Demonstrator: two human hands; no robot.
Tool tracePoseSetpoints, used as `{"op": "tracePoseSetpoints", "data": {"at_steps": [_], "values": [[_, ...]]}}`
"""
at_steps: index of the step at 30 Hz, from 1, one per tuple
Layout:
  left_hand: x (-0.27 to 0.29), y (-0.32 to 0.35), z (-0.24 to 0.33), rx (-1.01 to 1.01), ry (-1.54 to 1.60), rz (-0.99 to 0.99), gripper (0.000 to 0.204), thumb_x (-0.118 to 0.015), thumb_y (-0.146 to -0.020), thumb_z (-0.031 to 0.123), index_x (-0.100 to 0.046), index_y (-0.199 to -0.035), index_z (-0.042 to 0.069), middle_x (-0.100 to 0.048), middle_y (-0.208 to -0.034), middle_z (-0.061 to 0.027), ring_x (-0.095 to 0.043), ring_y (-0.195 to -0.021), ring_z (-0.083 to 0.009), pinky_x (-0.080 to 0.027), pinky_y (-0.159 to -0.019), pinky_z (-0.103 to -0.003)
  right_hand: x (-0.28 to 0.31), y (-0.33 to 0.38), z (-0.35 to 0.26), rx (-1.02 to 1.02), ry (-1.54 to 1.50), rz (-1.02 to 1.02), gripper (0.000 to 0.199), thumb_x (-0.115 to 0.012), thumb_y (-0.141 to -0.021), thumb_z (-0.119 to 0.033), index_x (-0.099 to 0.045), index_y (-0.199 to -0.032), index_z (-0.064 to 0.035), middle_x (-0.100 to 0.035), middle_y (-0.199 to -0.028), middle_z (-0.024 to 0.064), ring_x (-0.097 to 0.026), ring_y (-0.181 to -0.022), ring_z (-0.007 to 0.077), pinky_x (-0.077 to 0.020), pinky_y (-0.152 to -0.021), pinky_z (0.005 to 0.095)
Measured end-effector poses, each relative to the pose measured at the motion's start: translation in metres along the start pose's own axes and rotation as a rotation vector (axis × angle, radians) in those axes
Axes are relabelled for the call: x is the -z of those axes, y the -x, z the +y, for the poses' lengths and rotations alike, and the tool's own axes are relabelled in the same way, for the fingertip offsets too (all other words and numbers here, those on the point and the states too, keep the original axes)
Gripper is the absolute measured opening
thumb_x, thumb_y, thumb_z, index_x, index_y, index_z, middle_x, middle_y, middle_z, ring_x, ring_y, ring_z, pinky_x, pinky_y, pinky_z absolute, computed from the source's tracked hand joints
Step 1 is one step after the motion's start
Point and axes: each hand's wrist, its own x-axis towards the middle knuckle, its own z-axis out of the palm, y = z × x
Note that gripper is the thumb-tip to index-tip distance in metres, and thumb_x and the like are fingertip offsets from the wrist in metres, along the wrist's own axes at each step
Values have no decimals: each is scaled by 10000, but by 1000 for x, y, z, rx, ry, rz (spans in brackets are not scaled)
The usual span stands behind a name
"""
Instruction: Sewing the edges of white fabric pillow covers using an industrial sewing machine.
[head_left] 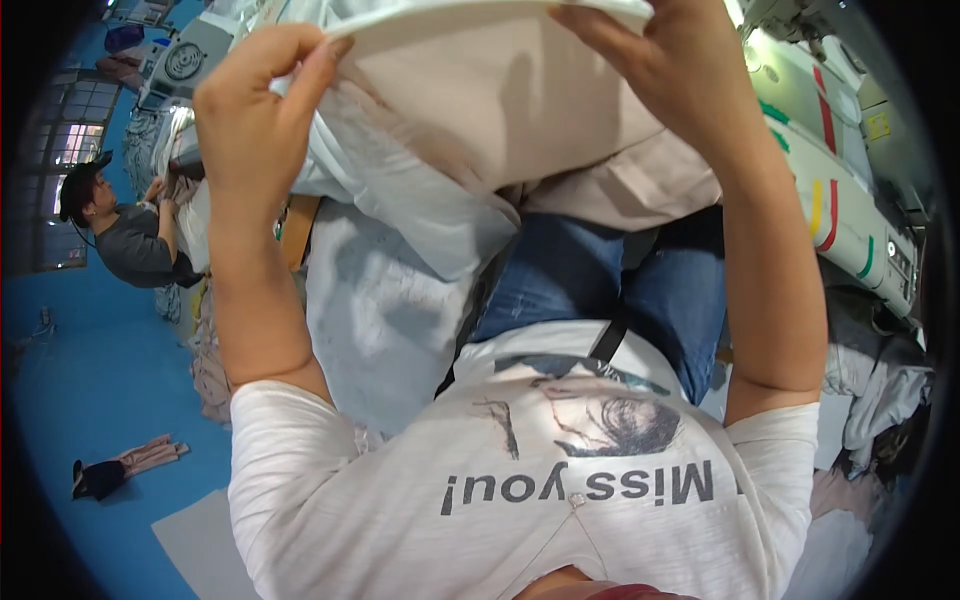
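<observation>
My left hand (262,115) pinches the white edge of a pale pink cloth (480,105) between thumb and fingers. Farther right, my right hand (675,75) grips the same edge, partly cut off by the top of the picture. Between the two hands the edge is stretched wide, and the cloth hangs from it toward my lap in loose folds. A whitish part of the fabric (400,190) droops below my left hand. Whether this is a finished garment or a loose piece, I cannot tell.
A white machine body (805,165) with coloured tape strips stands close on my right, garments piled beneath it. At far left a person (130,225) in a dark cap handles cloth. A dark and pink cloth (125,465) lies on the blue floor (70,390).
</observation>
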Motion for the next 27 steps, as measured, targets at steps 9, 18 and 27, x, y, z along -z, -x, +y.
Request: {"op": "tracePoseSetpoints", "data": {"at_steps": [9,18,27], "values": [[-3,6,15,172,85,87,147,-718,-822,94,-646,-766,-22,-620,-634,-50,-567,-580,-101,-443,-571,-227,4,15,24,212,233,121,197,-708,-747,-51,-629,-925,-21,-595,-999,164,-588,-912,334,-479,-766,383],[6,6,51,38,82,147,101,-659,-865,26,-591,-801,-12,-550,-666,-56,-484,-573,-114,-390,-549,-233,-32,-3,21,632,239,177,85,-667,-785,-68,-592,-782,-29,-604,-704,112,-594,-653,265,-461,-595,333],[-87,63,159,-567,602,-429,380,-653,-872,233,-531,-1174,36,-544,-1122,-113,-519,-1011,-212,-418,-871,-342,77,103,-18,254,-11,-43,125,-632,-702,-27,-648,-801,47,-658,-751,149,-643,-697,237,-489,-669,325]]}}
